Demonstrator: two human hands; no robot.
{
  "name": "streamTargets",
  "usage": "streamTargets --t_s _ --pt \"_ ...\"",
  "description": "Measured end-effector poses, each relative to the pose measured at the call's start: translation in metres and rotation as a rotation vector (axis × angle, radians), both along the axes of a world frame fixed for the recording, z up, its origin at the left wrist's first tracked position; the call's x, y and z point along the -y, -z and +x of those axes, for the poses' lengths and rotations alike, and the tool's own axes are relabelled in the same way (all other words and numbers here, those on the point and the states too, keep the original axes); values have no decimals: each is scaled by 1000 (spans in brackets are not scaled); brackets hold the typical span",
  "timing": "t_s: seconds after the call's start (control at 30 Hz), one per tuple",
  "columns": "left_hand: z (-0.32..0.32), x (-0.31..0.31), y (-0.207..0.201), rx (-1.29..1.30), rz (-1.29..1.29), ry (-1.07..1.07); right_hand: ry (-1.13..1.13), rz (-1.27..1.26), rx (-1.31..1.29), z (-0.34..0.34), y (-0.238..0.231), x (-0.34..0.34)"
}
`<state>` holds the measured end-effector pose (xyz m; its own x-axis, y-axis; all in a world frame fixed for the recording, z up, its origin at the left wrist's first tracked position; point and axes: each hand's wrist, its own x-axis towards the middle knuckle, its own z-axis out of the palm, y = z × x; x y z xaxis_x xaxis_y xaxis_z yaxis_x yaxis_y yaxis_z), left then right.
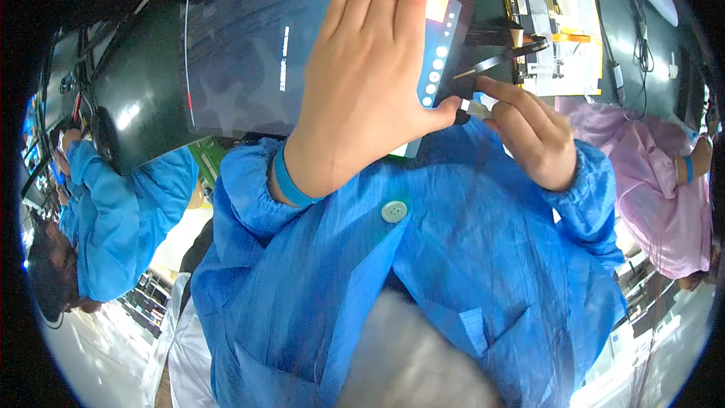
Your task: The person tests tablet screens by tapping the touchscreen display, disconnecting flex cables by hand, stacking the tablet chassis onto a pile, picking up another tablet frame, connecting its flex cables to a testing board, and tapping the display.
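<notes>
A lit tablet-like screen [242,53] lies on the dark worktop, with round icons along its right side. Across it my left hand [366,75] is laid, fingers stretched out and nearly parallel, hiding part of the display. My left thumb reaches past the screen's right edge, close to a small metal-tipped cable plug [474,109]. That plug sits between the bent fingers of my right hand [532,132], which are closed on it. Whether the plug touches the screen's edge cannot be made out. A blue band [290,174] circles my left wrist.
At the right back lies a taped electronic assembly [559,30] with a yellow edge and an orange strip. A black strap-like piece [502,57] is beside it. Cables [642,53] run further right. People in blue [124,219] and pink [657,181] sit either side.
</notes>
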<state>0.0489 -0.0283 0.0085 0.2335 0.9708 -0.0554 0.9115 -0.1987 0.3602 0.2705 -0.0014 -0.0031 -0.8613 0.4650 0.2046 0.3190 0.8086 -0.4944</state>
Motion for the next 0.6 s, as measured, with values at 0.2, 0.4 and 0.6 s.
streamTargets --t_s 0.2,0.4,0.6 --pt "-29 19 -18 239 183 -35 458 12 -136 29 -1 27" --pt "-40 40 -23 172 -16 116 1072 -136 -149 71 48 70" --pt "-18 37 -14 125 140 467 1103 -111 278 97 39 44"
